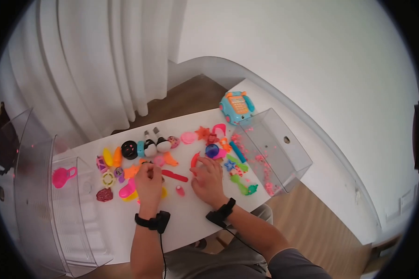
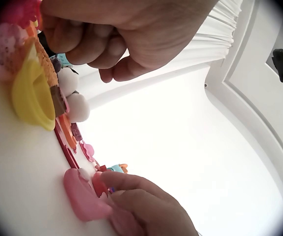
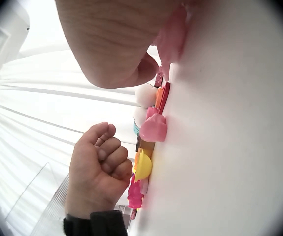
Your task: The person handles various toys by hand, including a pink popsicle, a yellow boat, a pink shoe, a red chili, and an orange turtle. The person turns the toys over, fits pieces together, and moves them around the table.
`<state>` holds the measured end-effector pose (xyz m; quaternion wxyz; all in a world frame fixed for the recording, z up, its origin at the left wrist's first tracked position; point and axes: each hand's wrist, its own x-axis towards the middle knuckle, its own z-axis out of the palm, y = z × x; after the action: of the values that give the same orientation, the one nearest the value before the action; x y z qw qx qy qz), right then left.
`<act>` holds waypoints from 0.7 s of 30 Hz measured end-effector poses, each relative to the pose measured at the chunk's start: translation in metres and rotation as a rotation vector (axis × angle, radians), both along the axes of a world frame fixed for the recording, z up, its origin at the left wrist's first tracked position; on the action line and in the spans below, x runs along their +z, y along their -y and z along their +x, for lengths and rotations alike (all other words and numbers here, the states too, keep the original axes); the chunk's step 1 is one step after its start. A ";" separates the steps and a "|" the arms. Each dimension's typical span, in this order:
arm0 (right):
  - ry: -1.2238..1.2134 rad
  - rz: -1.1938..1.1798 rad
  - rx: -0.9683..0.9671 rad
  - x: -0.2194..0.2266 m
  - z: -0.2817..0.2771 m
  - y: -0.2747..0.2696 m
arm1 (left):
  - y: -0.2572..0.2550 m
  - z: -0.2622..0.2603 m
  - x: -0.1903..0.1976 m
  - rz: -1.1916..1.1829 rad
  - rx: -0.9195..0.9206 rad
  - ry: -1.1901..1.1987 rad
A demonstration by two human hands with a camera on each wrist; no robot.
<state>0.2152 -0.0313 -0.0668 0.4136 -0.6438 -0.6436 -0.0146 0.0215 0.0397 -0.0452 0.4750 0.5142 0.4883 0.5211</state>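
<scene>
Left hand (image 1: 149, 185): we see curled fingers, empty, over the surface (image 1: 186, 218);
Right hand (image 1: 208, 185): bent fingers at pink piece (image 2: 122, 218); we cannot tell whether gripping

The left hand (image 1: 149, 186) and right hand (image 1: 208, 182) are bare, as are both forearms. Around the left wrist goes a black strap (image 1: 144, 221), with a small, blocky black housing (image 1: 163, 222) on its three o'clock side. The right wrist wears a matching black band (image 1: 228, 206), its dark, angular module (image 1: 215, 217) toward eight o'clock. A thin black cable (image 1: 163, 246) runs from the left housing toward six o'clock; a similar cord (image 1: 241, 239) leaves the right module toward four o'clock. At five o'clock shows a short, dark grey sleeve (image 1: 288, 264); at six, loose, creased greyish trousers (image 1: 205, 258).
</scene>
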 end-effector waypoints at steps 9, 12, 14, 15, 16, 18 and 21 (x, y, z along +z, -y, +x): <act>-0.162 0.091 -0.180 0.000 0.035 -0.007 | 0.000 -0.002 0.005 -0.017 -0.012 -0.033; -0.077 0.117 -0.250 0.018 0.054 -0.023 | 0.001 -0.002 0.001 -0.006 -0.003 -0.052; 0.111 0.042 -0.250 0.026 0.059 -0.031 | -0.001 -0.002 -0.001 0.003 0.004 -0.060; 0.112 0.048 -0.244 0.027 0.059 -0.033 | -0.001 -0.002 -0.003 0.004 0.001 -0.053; 0.140 -0.007 -0.226 0.028 0.060 -0.035 | -0.001 -0.002 -0.003 0.004 -0.001 -0.046; 0.169 -0.066 -0.196 0.024 0.061 -0.039 | -0.001 -0.002 0.000 -0.003 0.013 -0.028; 0.214 -0.102 -0.199 0.017 0.064 -0.042 | 0.000 -0.002 0.006 -0.020 0.016 0.001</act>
<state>0.2796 0.0106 -0.0502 0.3059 -0.7193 -0.6170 -0.0910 0.0195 0.0394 -0.0394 0.4760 0.5053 0.4974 0.5203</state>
